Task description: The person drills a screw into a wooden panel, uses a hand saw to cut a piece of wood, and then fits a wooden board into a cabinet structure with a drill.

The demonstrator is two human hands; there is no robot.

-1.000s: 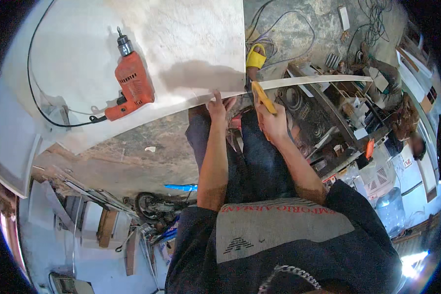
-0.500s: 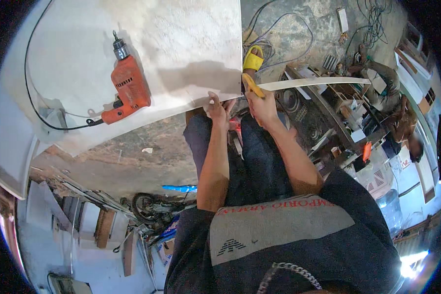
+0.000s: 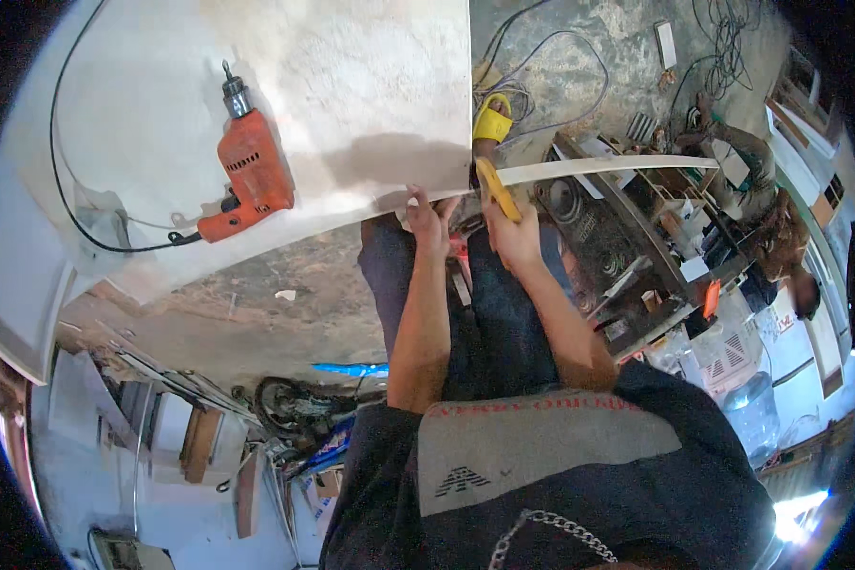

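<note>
A large white board [image 3: 370,85] lies in front of me, its near edge over my lap. My left hand [image 3: 429,226] is closed on that edge near the right corner, with a thumb or finger showing on top; its other fingers are partly hidden. Just past the corner, my right hand [image 3: 513,237] is wrapped round a yellow-handled tool [image 3: 500,193], whose working end I cannot make out. From beside the tool a long pale strip [image 3: 608,168] runs off to the right. An orange power drill [image 3: 256,171] rests on the board at left.
The drill's black cord [image 3: 57,142] curves along the board's left side. A yellow slipper [image 3: 493,119] on a foot shows beyond the corner, near loose cables [image 3: 603,71]. At right stands a cluttered wooden rack [image 3: 670,223], with another person [image 3: 779,228] beside it. Boards and offcuts [image 3: 199,442] lean at lower left.
My right hand has drawn the yellow-handled tool slightly nearer to me, and its handle has tilted. My left hand stays at the board's edge with little movement.
</note>
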